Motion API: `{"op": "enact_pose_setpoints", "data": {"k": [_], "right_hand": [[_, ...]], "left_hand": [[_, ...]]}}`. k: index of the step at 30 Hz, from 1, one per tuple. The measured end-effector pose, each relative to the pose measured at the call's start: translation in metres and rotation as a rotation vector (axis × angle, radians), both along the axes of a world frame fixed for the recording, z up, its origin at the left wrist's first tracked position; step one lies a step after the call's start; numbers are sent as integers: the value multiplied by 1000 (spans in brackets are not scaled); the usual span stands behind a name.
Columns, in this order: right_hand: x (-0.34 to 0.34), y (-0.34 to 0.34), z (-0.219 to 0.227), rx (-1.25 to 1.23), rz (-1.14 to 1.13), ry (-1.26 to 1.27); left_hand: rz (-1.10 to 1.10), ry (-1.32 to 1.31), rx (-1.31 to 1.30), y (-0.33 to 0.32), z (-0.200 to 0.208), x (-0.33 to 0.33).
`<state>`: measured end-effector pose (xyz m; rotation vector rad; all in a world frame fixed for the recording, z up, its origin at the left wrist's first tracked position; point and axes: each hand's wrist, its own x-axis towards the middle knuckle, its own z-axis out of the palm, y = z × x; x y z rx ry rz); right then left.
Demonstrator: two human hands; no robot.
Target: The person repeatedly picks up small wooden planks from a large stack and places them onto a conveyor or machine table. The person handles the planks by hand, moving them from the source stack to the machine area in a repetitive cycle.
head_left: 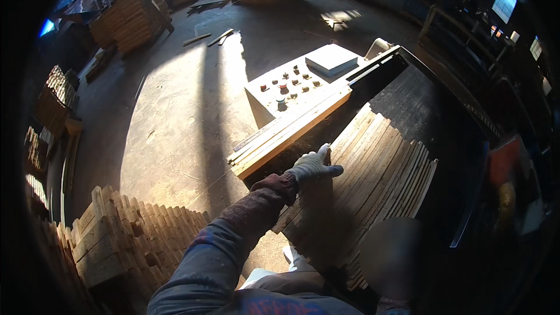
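My left hand (312, 166), in a pale glove with darker fingertips, reaches forward to the left edge of a row of thin wooden slats (373, 169). Its fingers are spread, touching or just over the outermost slat; which of the two I cannot tell. The slats lie side by side, their far ends uneven, on a dark machine bed (408, 96). At the lower right a cuff shows beside a blurred, rounded brownish shape (391, 251) over the near slats. My right hand's fingers cannot be made out there.
Left of the bed stands a pale control panel (271, 90) with several knobs and a white box (331, 58). Long wooden strips (291, 134) lie along its near side. A wood stack (134, 233) rises at my left; more stacks (131, 17) stand behind on the floor.
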<state>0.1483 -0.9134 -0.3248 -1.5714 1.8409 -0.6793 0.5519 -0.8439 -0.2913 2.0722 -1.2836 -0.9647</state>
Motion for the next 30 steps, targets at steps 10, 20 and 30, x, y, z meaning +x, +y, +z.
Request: {"op": "enact_pose_setpoints", "data": {"k": [10,20,30], "right_hand": [[107,25,34,203,255,-469],[494,263,152,-29,1659,-629],[636,800,127,375,2948,-20]], "left_hand": [[345,-80,-391,249,119,84],[2337,-731,-664,771,154,22],[2659,-8,-714,805,60,-22]]}}
